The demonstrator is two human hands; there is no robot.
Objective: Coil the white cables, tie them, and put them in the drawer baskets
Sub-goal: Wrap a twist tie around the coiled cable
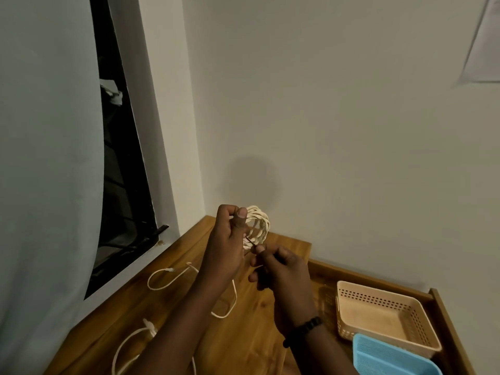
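My left hand point(228, 239) holds a coil of white cable point(259, 223) up in the air above the wooden top, with thumb and fingers curled round its loops. My right hand point(281, 269), just below and to the right, pinches a thin dark tie point(250, 242) that runs up to the coil. Loose white cable point(162, 280) lies in loops on the wooden top point(257, 334) under my arms. More white cable point(130, 339) with a knot sits near the front left. A beige perforated basket point(384, 318) and a blue basket point(392, 358) sit in the open drawer at right.
The wooden drawer's rim point(443, 320) runs along the right side. A white wall point(324, 131) stands close behind. A dark window point(119, 158) and a pale curtain point(48, 158) fill the left.
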